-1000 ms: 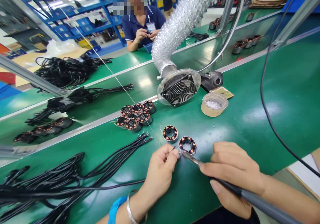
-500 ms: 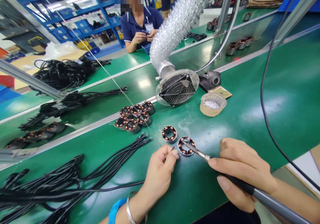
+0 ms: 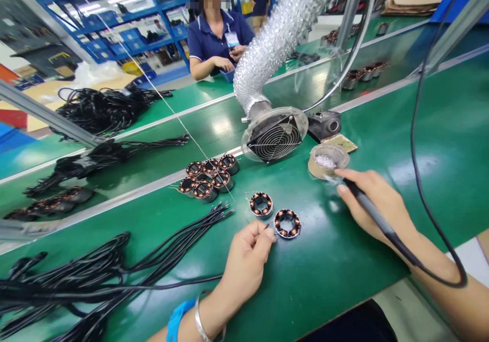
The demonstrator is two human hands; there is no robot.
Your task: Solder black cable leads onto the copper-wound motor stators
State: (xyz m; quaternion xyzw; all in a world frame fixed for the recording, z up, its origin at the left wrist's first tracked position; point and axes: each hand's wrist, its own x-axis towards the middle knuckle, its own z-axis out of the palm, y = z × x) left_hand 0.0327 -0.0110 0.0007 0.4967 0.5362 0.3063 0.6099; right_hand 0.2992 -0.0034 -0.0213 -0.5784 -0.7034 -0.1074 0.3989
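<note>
From the wearer's head, a camera looks forward and down over a green workbench [image 3: 305,281], near enough that the left hand [image 3: 248,253] and right hand [image 3: 372,204] loom large in the lower half. The wide view sets the bench on an upward slant to the right, reaching past a silver duct [image 3: 263,62] to a co-worker [image 3: 214,41] opposite and distant blue shelving [image 3: 153,8].

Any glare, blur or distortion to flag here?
Head view: bright glare on the green strip left of the silver duct; head view: blurred tip on the tool in the right hand, near the round cup; head view: background shelves tilted and soft.
</note>
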